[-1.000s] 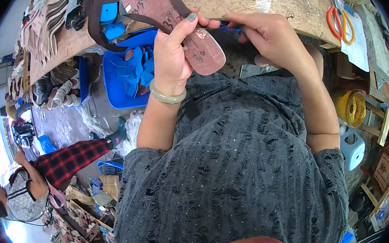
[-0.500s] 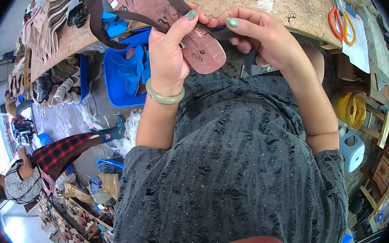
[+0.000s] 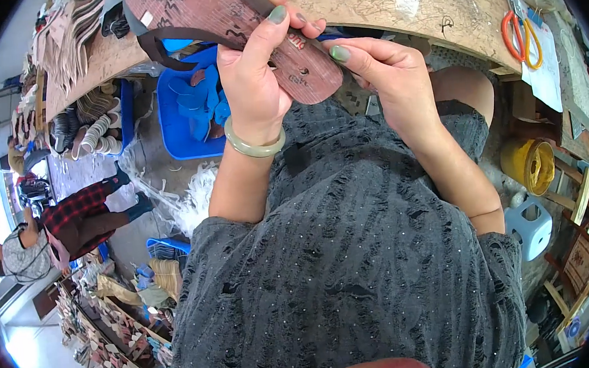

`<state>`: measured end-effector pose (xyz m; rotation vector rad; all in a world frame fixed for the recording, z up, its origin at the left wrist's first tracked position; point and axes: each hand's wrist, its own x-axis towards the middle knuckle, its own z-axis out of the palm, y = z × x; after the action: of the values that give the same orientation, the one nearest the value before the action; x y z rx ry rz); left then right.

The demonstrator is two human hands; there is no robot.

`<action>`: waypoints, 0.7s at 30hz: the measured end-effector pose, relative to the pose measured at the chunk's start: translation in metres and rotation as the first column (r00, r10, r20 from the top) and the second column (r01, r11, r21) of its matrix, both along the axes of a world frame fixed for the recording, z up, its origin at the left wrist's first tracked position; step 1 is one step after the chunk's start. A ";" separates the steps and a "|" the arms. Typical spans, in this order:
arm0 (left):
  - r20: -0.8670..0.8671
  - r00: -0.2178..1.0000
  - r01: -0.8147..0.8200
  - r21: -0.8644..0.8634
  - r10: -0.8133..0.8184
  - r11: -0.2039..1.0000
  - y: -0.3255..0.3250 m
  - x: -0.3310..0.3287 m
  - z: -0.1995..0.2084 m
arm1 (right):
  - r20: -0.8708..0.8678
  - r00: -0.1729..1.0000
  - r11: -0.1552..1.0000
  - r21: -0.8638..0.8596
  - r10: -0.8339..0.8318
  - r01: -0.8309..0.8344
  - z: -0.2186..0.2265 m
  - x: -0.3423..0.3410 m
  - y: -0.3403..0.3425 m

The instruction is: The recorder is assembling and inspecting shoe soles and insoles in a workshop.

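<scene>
My left hand [image 3: 254, 82], a pale bangle on its wrist, is closed round a reddish-brown foot-shaped sole [image 3: 307, 74] with dark handwritten marks. Its thumb lies across the top face. A dark brown strap [image 3: 187, 36] loops out from the sole's left side. The sole is tilted, its narrow end toward my body, above the front edge of the wooden worktable [image 3: 447, 6]. Beside that narrow end, my right hand [image 3: 397, 80] is closed in a pinch, thumb against fingers. What it pinches is hidden.
Under the table edge stands a blue basket [image 3: 174, 150] of blue pieces. Orange-and-yellow-handled scissors [image 3: 532, 44] lie at the table's right. A yellow bucket [image 3: 514, 168] and light-blue stool [image 3: 533, 233] stand at right. Another person [image 3: 28, 256] is at far left.
My right hand has moved slightly left toward the sole; the dark strap end that showed in it is out of sight. The sole has shifted a little left. The other person has stepped.
</scene>
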<state>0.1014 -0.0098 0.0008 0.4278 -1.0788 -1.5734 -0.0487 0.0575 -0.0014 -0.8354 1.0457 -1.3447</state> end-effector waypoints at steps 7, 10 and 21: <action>-0.063 0.996 -0.058 0.041 0.060 0.998 0.002 -0.005 0.004 | 0.012 1.000 1.000 0.013 0.006 -0.006 -0.003 0.000 0.004; -0.058 0.995 -0.077 0.031 0.079 0.997 0.004 -0.005 0.006 | 0.070 0.997 1.000 -0.014 0.015 -0.014 -0.003 0.000 0.004; -0.072 0.994 -0.074 0.050 0.078 0.996 0.005 -0.006 0.007 | 0.028 0.999 1.000 0.013 0.023 -0.024 0.002 0.000 0.005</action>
<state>0.0955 -0.0045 0.0081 0.4347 -0.9596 -1.5380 -0.0487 0.0625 0.0007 -0.8146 1.0192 -1.3247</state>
